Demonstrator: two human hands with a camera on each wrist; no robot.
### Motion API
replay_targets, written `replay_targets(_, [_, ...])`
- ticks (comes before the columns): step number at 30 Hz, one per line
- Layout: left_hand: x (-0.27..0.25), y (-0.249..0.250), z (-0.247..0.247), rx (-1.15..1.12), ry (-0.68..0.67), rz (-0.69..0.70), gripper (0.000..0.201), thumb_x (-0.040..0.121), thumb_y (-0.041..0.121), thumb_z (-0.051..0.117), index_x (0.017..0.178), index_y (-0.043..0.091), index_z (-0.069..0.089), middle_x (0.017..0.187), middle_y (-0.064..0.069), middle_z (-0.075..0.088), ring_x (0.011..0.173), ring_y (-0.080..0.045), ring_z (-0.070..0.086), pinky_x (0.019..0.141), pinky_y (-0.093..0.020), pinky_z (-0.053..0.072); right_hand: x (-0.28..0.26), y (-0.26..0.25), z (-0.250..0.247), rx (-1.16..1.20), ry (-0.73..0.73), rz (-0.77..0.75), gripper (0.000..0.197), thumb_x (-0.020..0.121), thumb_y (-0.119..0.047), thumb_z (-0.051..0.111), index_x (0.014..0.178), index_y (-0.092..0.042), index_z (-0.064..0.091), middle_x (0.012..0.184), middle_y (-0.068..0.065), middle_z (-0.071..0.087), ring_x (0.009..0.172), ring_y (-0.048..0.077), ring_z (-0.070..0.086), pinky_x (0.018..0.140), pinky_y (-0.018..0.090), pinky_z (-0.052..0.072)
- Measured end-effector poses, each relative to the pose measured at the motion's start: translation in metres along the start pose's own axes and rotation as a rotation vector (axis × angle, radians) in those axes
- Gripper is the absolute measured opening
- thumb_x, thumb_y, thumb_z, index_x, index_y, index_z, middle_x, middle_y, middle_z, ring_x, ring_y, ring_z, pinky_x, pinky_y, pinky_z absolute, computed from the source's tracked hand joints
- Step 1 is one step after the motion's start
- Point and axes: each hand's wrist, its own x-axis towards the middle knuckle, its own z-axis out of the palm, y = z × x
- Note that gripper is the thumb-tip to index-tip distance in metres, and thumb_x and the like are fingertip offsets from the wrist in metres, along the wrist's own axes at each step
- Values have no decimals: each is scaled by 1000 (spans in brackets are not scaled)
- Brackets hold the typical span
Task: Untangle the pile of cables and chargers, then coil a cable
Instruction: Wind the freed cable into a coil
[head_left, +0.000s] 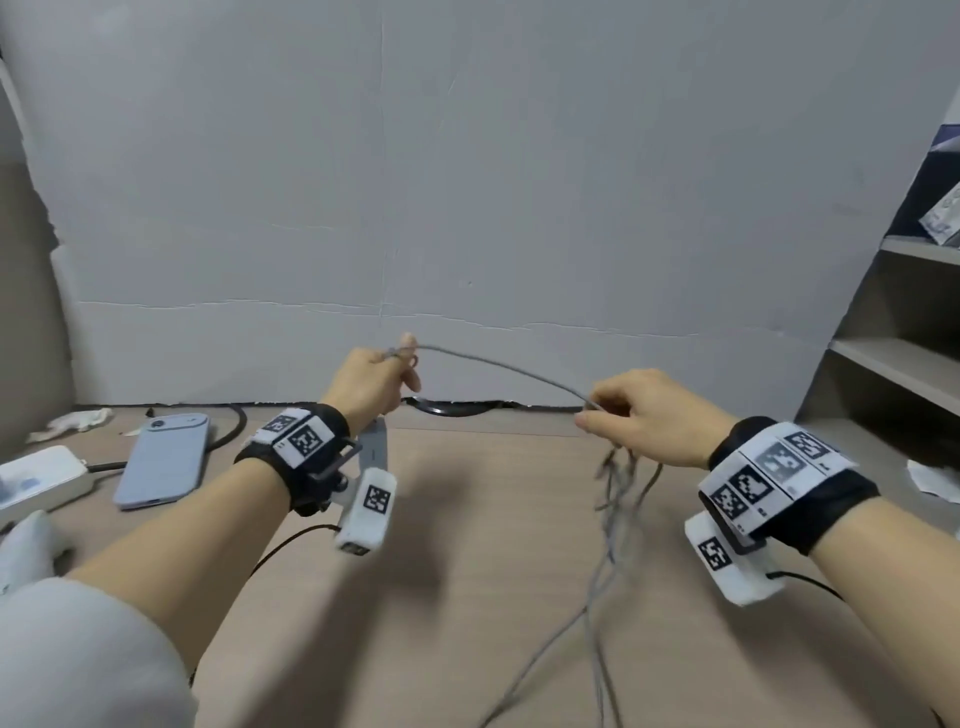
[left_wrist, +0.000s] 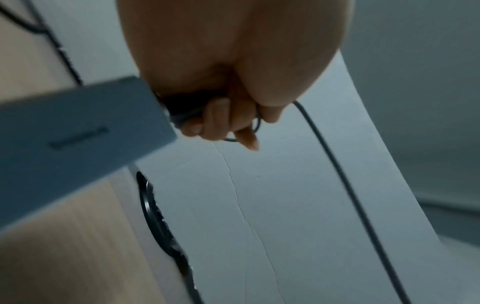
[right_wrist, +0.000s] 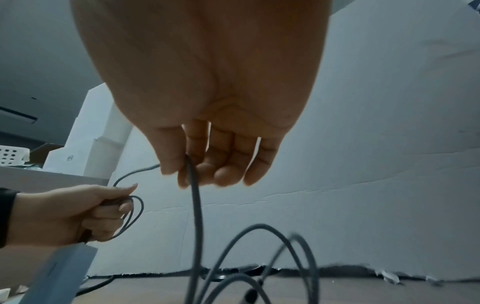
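A thin grey cable (head_left: 511, 370) spans the air between my two hands above the wooden desk (head_left: 467, 519). My left hand (head_left: 382, 382) grips a small coil of the cable (right_wrist: 135, 214) with curled fingers, and a grey adapter block (left_wrist: 78, 131) hangs from under that hand. My right hand (head_left: 631, 415) pinches the cable between thumb and forefinger (right_wrist: 179, 164). From there the cable drops in loose blurred loops (head_left: 615, 499) to the desk and runs toward the near edge (head_left: 545, 660).
A light blue phone (head_left: 163, 460) lies at left beside a white power strip (head_left: 36, 480) and crumpled tissue (head_left: 78, 421). A grey wall board stands behind, with a black cable hole (head_left: 447, 406) at its foot. Shelves (head_left: 904, 358) stand at right.
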Motion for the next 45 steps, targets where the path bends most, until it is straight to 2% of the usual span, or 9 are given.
replay_targets(4, [3, -2, -5, 19, 45, -158, 56, 106, 42, 47, 66, 7, 61, 35, 6, 42, 37, -15, 35, 44, -25, 28, 3, 8, 4, 222, 165, -10, 25, 101, -25, 58, 78, -17, 64, 61, 1, 65, 61, 13, 61, 69, 35, 50])
replay_targets(10, [-27, 22, 21, -211, -603, -148, 57, 104, 42, 46, 67, 2, 61, 46, 4, 17, 46, -11, 15, 47, -25, 11, 36, 8, -5, 476, 625, 270, 25, 103, -23, 51, 95, -13, 72, 64, -3, 57, 64, 20, 56, 67, 35, 49])
replay_targets(15, [-40, 54, 31, -697, -907, -6, 52, 101, 39, 39, 76, 5, 69, 47, 5, 11, 43, -13, 15, 49, -26, 18, 53, 8, 28, 109, 120, 431, 28, 99, -22, 54, 82, -8, 72, 76, 9, 67, 80, 32, 61, 68, 30, 43])
replay_targets(22, [-19, 76, 32, -951, -534, -45, 73, 98, 65, 32, 121, -1, 53, 64, 2, 34, 58, -14, 34, 63, -25, 33, 37, -36, 78, -113, -272, 120, 24, 100, -28, 53, 96, -20, 75, 97, 10, 70, 86, 29, 62, 73, 33, 50])
replay_targets(26, [-6, 66, 41, -678, -358, -72, 80, 76, 79, 35, 113, 9, 41, 77, -5, 55, 59, -16, 43, 62, -27, 37, 28, -53, 63, -198, -227, -71, 41, 103, -33, 49, 63, -25, 49, 69, 1, 51, 74, 31, 54, 65, 32, 37])
replay_targets(30, [-7, 63, 41, -380, -428, -72, 76, 75, 84, 23, 103, 15, 38, 77, -4, 58, 58, -15, 39, 56, -27, 33, 22, -56, 55, -338, -151, -191, 32, 105, -39, 45, 84, -21, 62, 71, -2, 50, 72, 26, 47, 65, 32, 35])
replay_targets(34, [6, 71, 19, -731, -509, -87, 89, 83, 89, 18, 102, 8, 47, 79, -6, 57, 58, -16, 37, 64, -30, 33, 20, -45, 54, -320, -126, -209, 31, 104, -39, 44, 86, -22, 63, 80, 3, 62, 75, 30, 57, 65, 34, 41])
replay_targets(42, [2, 78, 10, -438, -520, -66, 101, 85, 86, 16, 133, 1, 41, 105, -13, 68, 58, -16, 36, 65, -30, 35, 13, -49, 38, -240, -149, -235, 37, 104, -34, 51, 67, -29, 48, 55, -13, 39, 53, 4, 37, 53, 24, 27])
replay_targets(45, [-3, 67, 23, -324, -506, -66, 105, 90, 80, 17, 156, -2, 10, 130, -16, 65, 65, -17, 57, 59, -24, 46, 9, -61, 31, -220, -135, -299, 45, 103, -32, 52, 59, -28, 44, 52, -11, 36, 51, 4, 36, 53, 29, 29])
